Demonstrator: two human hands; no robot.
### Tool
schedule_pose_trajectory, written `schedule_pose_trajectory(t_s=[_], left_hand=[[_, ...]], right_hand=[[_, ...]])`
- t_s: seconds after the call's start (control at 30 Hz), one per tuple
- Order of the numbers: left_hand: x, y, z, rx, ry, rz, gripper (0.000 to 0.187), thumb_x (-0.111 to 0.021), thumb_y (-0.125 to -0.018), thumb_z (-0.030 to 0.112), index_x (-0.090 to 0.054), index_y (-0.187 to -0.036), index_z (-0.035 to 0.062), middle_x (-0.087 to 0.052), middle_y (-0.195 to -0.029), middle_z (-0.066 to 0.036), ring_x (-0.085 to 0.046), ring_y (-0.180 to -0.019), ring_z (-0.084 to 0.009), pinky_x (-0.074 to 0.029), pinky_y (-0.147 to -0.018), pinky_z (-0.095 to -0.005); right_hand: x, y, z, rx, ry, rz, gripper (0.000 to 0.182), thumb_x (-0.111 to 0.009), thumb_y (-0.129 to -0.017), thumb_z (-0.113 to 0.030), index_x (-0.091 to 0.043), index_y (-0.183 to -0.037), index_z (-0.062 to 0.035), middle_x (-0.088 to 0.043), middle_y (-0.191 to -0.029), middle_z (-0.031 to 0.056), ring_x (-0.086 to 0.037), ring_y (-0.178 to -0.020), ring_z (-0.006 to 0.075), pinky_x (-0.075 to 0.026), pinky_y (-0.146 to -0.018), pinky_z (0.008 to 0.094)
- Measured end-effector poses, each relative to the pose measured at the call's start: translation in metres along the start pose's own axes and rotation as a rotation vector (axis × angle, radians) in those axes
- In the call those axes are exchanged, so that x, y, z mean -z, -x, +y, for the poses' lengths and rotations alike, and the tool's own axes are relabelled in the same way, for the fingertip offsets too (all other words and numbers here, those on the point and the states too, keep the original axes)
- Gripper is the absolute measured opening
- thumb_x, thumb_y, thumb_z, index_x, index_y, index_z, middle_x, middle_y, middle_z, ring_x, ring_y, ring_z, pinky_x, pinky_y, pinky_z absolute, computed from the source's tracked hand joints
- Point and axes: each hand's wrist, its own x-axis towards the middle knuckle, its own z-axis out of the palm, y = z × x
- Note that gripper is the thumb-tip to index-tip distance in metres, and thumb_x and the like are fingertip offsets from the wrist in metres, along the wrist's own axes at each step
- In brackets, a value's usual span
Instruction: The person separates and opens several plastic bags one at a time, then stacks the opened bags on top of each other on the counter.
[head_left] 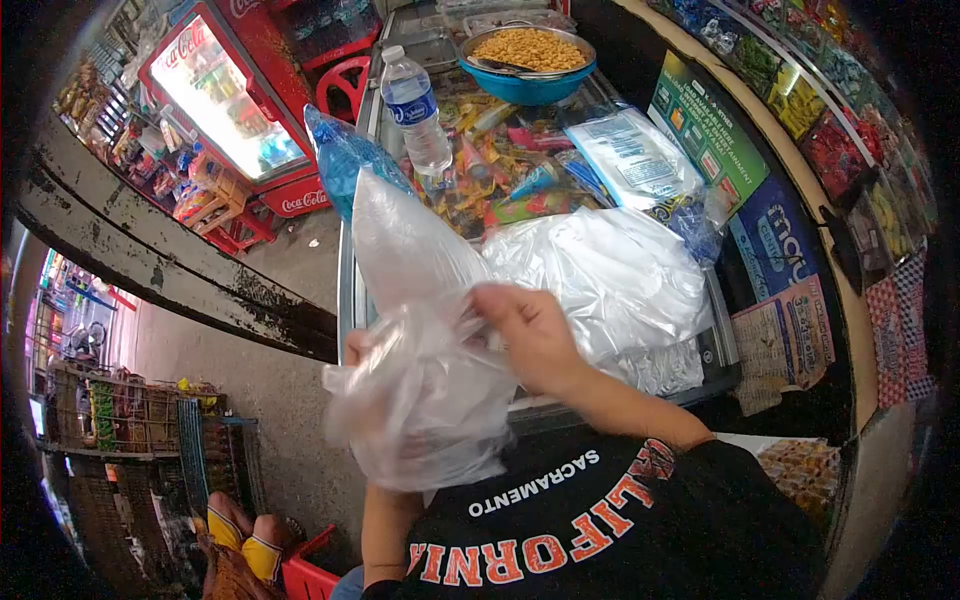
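Observation:
A thin, clear plastic bag (425,410) is bunched up in front of my chest, its lower part smeared by motion. My right hand (530,335) pinches the bag near its top, thumb and fingers pressed together. Most of my left hand (356,346) is hidden behind the plastic; a bit of it shows at the bag's left edge, and it appears to grip the bag from behind. Just beyond my hands rises a whitish translucent plastic bag (405,235), with a blue plastic bag (350,150) behind it. A pile of clear plastic bags (600,275) lies right of my hands on the counter.
On the glass-topped counter stand a water bottle (412,115) and a blue basin (525,85) topped by a pan of yellowish bits (530,48). A white-and-blue packet (635,155) lies nearby. Left are a red drinks fridge (235,90) and a seated person's legs (245,535).

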Motion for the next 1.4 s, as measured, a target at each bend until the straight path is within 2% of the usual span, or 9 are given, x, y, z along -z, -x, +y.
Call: schedule_pose_trajectory(t_s=[0.1,0.17,0.23,0.5,0.57,0.73,0.87,1.1,1.4], left_hand=[[0.001,-0.002,0.033,0.562,0.361,0.211,0.024,-0.057,-0.074,0.015,-0.043,-0.091,0.0056,-0.050,-0.083,-0.004,-0.049,-0.067,-0.0076,-0.042,-0.059,-0.0197],[0.015,-0.002,0.030,0.534,0.180,0.168,0.029,-0.057,-0.074,0.019,-0.043,-0.095,0.0044,-0.051,-0.078,-0.003,-0.045,-0.056,-0.0049,-0.037,-0.049,-0.0151],[0.041,-0.004,0.032,0.713,0.004,-0.331,0.034,-0.057,-0.073,0.019,-0.042,-0.098,0.0021,-0.051,-0.072,0.000,-0.041,-0.052,-0.0036,-0.031,-0.046,-0.0149],[0.032,-0.048,0.063,0.268,0.044,0.307,0.028,-0.055,-0.070,0.017,-0.048,-0.093,0.0015,-0.049,-0.067,-0.001,-0.037,-0.043,-0.0021,-0.029,-0.037,-0.0154],[0.037,-0.059,0.053,0.350,0.167,0.194,0.030,-0.054,-0.071,0.016,-0.046,-0.096,0.0019,-0.050,-0.071,-0.002,-0.039,-0.046,-0.0032,-0.032,-0.039,-0.0158],[0.065,-0.080,0.014,0.736,0.783,-0.406,0.045,-0.049,-0.072,0.009,-0.038,-0.115,0.0038,-0.054,-0.088,-0.007,-0.052,-0.058,-0.0084,-0.044,-0.047,-0.0178],[0.028,-0.051,-0.005,0.597,-0.034,0.182,0.037,-0.046,-0.074,0.003,-0.042,-0.110,0.0092,-0.053,-0.086,-0.001,-0.052,-0.064,-0.0076,-0.040,-0.049,-0.0178],[0.051,-0.041,-0.051,0.496,-0.417,0.139,0.030,-0.042,-0.070,0.002,-0.050,-0.099,-0.0004,-0.055,-0.071,-0.003,-0.048,-0.053,-0.0078,-0.036,-0.045,-0.0198],[0.038,-0.005,-0.003,0.575,0.283,0.147,0.035,-0.058,-0.069,0.005,-0.042,-0.100,0.0072,-0.051,-0.080,-0.004,-0.046,-0.058,-0.0069,-0.034,-0.045,-0.0186]], right_hand=[[0.012,-0.012,-0.010,-0.245,-0.481,0.185,0.030,-0.041,-0.086,-0.028,-0.055,-0.076,-0.0025,-0.053,-0.060,0.0018,-0.051,-0.055,0.0104,-0.043,-0.057,0.0242],[0.027,-0.020,-0.013,-0.294,-0.798,0.216,0.029,-0.040,-0.086,-0.029,-0.051,-0.069,-0.0071,-0.046,-0.053,-0.0010,-0.046,-0.048,0.0100,-0.041,-0.052,0.0238],[0.050,-0.027,-0.009,-0.224,-0.910,-0.060,0.033,-0.037,-0.086,-0.030,-0.046,-0.062,-0.0105,-0.043,-0.052,-0.0012,-0.044,-0.049,0.0089,-0.040,-0.051,0.0228],[0.027,-0.067,-0.043,-0.131,-0.893,-0.168,0.030,-0.038,-0.083,-0.027,-0.052,-0.098,-0.0045,-0.057,-0.089,0.0061,-0.055,-0.080,0.0150,-0.043,-0.074,0.0291],[0.023,-0.075,-0.042,-0.162,-1.015,-0.442,0.038,-0.037,-0.082,-0.026,-0.044,-0.112,-0.0033,-0.051,-0.107,0.0097,-0.051,-0.095,0.0185,-0.037,-0.086,0.0336],[0.015,-0.070,0.008,-0.374,-1.305,-0.330,0.026,-0.036,-0.084,-0.017,-0.044,-0.102,0.0006,-0.055,-0.094,0.0081,-0.055,-0.086,0.0153,-0.047,-0.071,0.0287],[0.028,-0.043,0.070,-0.509,-1.358,-0.150,0.030,-0.036,-0.084,-0.014,-0.040,-0.110,-0.0018,-0.053,-0.099,0.0081,-0.056,-0.084,0.0146,-0.049,-0.069,0.0274],[0.029,-0.039,0.081,-0.467,-0.773,0.040,0.038,-0.038,-0.083,-0.011,-0.033,-0.120,-0.0113,-0.050,-0.105,0.0075,-0.057,-0.081,0.0140,-0.051,-0.060,0.0249],[0.025,-0.006,0.056,-0.564,-0.943,0.101,0.019,-0.047,-0.082,-0.020,-0.049,-0.099,-0.0111,-0.057,-0.079,0.0000,-0.054,-0.065,0.0094,-0.044,-0.055,0.0210]])
